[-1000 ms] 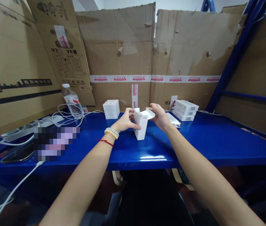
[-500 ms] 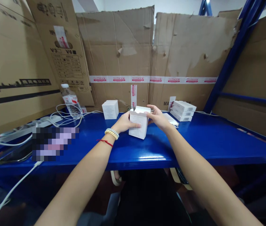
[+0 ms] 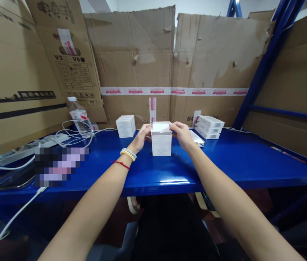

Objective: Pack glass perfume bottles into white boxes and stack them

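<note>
White box (image 3: 161, 144): centre of frame, standing upright on the blue shelf (image 3: 240, 159), long axis vertical, printed front face turned squarely to the camera, top flap uppermost. 0.5 s ago it leaned, lifted at 1 edge and turned so a corner faced the camera; 1.0 s ago its flap stood open toward the right. Now the flap lies nearly flat over the top.

Left hand (image 3: 141, 137): fingers curled against the box's upper left edge, fingertips touching the top corner. Earlier it wrapped the front face; now it sits higher and further left.

Right hand (image 3: 182, 135): fingers pinching the upper right edge of the box at the flap. Both hands are narrow, closed on the box between them.

Wrist items: 2 bead bracelets (image 3: 128, 154) and 1 red string (image 3: 120, 164) on the left wrist.

Surroundings: 1 white carton (image 3: 125, 126) just left of the box, behind the left hand; stack of flat white boxes (image 3: 209, 127) to the right, behind the right hand; water bottle (image 3: 78, 116) and white cables (image 3: 69, 132) at middle left; cardboard sheets (image 3: 207, 69) across the back.
</note>
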The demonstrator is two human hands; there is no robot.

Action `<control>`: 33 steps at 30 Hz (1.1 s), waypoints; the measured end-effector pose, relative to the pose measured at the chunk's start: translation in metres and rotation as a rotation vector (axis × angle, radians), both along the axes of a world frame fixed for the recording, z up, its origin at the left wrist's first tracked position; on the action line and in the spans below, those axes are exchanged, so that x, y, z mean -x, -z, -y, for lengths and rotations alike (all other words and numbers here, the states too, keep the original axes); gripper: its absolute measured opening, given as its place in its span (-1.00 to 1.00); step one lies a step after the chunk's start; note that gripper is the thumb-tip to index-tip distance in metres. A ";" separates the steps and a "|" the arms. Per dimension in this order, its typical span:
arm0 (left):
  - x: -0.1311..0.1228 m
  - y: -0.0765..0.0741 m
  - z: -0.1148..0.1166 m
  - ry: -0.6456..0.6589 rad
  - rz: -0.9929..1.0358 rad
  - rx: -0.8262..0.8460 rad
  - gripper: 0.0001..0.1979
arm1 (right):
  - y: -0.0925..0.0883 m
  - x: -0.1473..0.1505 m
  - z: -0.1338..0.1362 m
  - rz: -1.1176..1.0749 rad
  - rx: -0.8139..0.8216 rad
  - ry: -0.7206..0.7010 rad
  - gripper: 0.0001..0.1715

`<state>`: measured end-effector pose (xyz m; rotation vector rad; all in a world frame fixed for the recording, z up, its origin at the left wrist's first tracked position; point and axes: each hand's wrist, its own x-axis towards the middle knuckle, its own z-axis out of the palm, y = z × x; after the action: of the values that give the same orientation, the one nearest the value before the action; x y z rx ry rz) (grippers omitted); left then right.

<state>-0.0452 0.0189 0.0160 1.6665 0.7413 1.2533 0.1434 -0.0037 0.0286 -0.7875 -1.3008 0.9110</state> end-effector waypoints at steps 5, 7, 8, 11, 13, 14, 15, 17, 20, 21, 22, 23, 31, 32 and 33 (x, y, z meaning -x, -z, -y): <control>-0.001 -0.006 0.003 -0.023 0.199 -0.024 -0.74 | -0.001 0.000 0.000 0.010 0.010 -0.008 -0.53; 0.000 -0.007 0.004 -0.005 0.207 -0.067 -0.76 | -0.001 0.000 0.000 -0.018 0.017 -0.016 -0.57; 0.001 -0.007 0.003 0.013 0.203 -0.083 -0.75 | -0.001 0.000 0.000 -0.032 0.016 -0.019 -0.59; 0.002 -0.006 0.000 0.074 0.154 -0.125 -0.67 | -0.001 0.000 0.000 -0.010 0.007 -0.041 -0.57; 0.003 -0.005 -0.002 0.079 0.113 -0.139 -0.66 | 0.000 0.000 0.000 0.041 0.006 -0.049 -0.55; 0.002 -0.004 -0.002 0.063 0.103 -0.140 -0.67 | 0.000 0.000 0.000 0.053 0.008 -0.048 -0.54; 0.002 -0.004 -0.003 0.039 0.101 -0.135 -0.69 | 0.000 0.000 0.000 0.053 0.009 -0.046 -0.53; 0.001 -0.004 -0.003 -0.018 0.105 -0.115 -0.70 | 0.000 0.000 -0.001 0.021 0.010 -0.050 -0.53; -0.001 -0.005 -0.002 -0.080 0.104 -0.077 -0.68 | 0.001 -0.001 -0.003 -0.043 0.034 -0.118 -0.63; -0.002 -0.005 -0.002 -0.095 0.104 -0.073 -0.69 | 0.002 -0.001 -0.004 -0.061 0.051 -0.148 -0.68; -0.004 -0.005 -0.001 -0.111 0.106 -0.074 -0.70 | 0.003 -0.002 -0.006 -0.074 0.072 -0.169 -0.73; -0.005 -0.005 -0.001 -0.129 0.108 -0.076 -0.71 | 0.004 -0.002 -0.008 -0.082 0.093 -0.175 -0.78; -0.015 -0.004 0.003 -0.188 0.206 0.034 -0.67 | 0.007 -0.001 -0.010 -0.024 0.100 -0.072 -0.64; -0.014 -0.004 0.004 -0.156 0.235 0.050 -0.69 | 0.007 -0.001 -0.009 -0.019 0.093 -0.080 -0.64; -0.013 -0.005 0.004 -0.112 0.262 0.069 -0.74 | 0.007 -0.002 -0.008 -0.013 0.085 -0.088 -0.64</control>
<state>-0.0325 0.0152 0.0210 1.3875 0.7147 1.4744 0.1451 0.0048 0.0215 -0.7935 -1.3006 1.0461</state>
